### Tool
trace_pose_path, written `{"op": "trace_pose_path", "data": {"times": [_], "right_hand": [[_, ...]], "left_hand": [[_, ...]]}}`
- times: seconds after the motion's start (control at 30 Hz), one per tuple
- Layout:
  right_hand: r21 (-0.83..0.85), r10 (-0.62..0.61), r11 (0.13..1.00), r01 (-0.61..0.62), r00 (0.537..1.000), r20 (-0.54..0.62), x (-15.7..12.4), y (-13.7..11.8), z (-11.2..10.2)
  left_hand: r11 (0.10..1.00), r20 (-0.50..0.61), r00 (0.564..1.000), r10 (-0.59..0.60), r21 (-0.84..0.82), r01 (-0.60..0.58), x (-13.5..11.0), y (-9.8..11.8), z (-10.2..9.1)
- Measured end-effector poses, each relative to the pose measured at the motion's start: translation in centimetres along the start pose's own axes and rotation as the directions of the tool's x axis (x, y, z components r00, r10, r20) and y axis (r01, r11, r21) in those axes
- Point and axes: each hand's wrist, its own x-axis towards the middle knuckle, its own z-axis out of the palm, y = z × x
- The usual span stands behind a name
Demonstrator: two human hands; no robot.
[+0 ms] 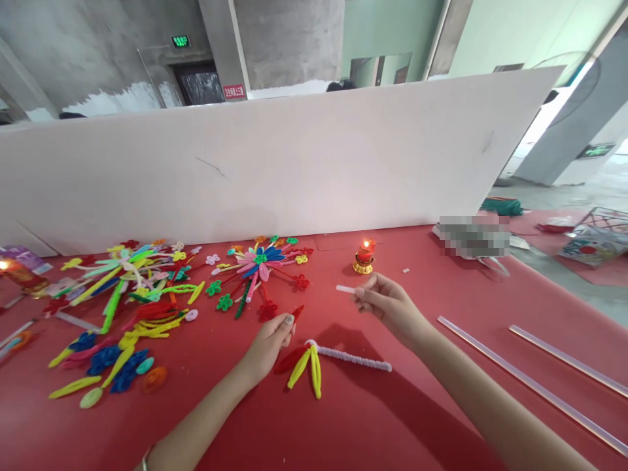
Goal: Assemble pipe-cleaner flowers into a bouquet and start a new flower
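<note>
My left hand (pixel 271 343) rests on the red table (pixel 373 418) and pinches a small red pipe-cleaner piece (pixel 297 313) between its fingertips. My right hand (pixel 387 304) is raised slightly and holds a short clear glue stick (pixel 346 288), pointing left, a little in front of a lit red candle (pixel 364 255) in a gold holder. Between my hands lies a pipe-cleaner piece with yellow and red loops (pixel 307 367) on a white fuzzy stem (pixel 352 356).
Many colourful pipe-cleaner flowers and petals (pixel 132 307) cover the left of the table; a large flower (pixel 260 265) lies mid-table. Two long clear glue sticks (pixel 530 386) lie at the right. A white board (pixel 294 157) stands behind. Another candle (pixel 19 275) burns far left.
</note>
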Motion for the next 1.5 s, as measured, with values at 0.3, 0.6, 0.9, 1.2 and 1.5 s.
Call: {"op": "trace_pose_path", "data": {"times": [0.3,0.6,0.9,1.2,1.5], "right_hand": [[-0.104,0.148,0.983,-0.148,0.989,-0.016,-4.2,3.0,3.0],[-0.157,0.116,0.981,-0.116,0.993,-0.010,-4.9,3.6,3.6],[-0.329,0.003,0.944,-0.017,0.999,-0.042,-5.3,3.5,4.0],[-0.703,-0.601,0.406,0.584,0.750,0.276,-6.2,3.7,4.0],[-0.688,-0.657,0.048,0.724,0.542,0.524,-6.4,3.0,4.0]], "left_hand": [[0.996,0.079,0.996,-0.028,-0.082,0.035,-2.0,-0.7,2.4],[0.979,0.092,0.994,-0.051,-0.190,0.068,-2.8,0.1,3.1],[0.986,0.091,0.996,-0.022,-0.160,0.037,-3.5,0.6,3.2],[0.983,0.163,0.986,-0.026,-0.173,0.054,-3.9,0.6,3.2],[0.989,0.189,0.982,0.017,-0.148,0.011,-4.2,1.5,3.2]]}}
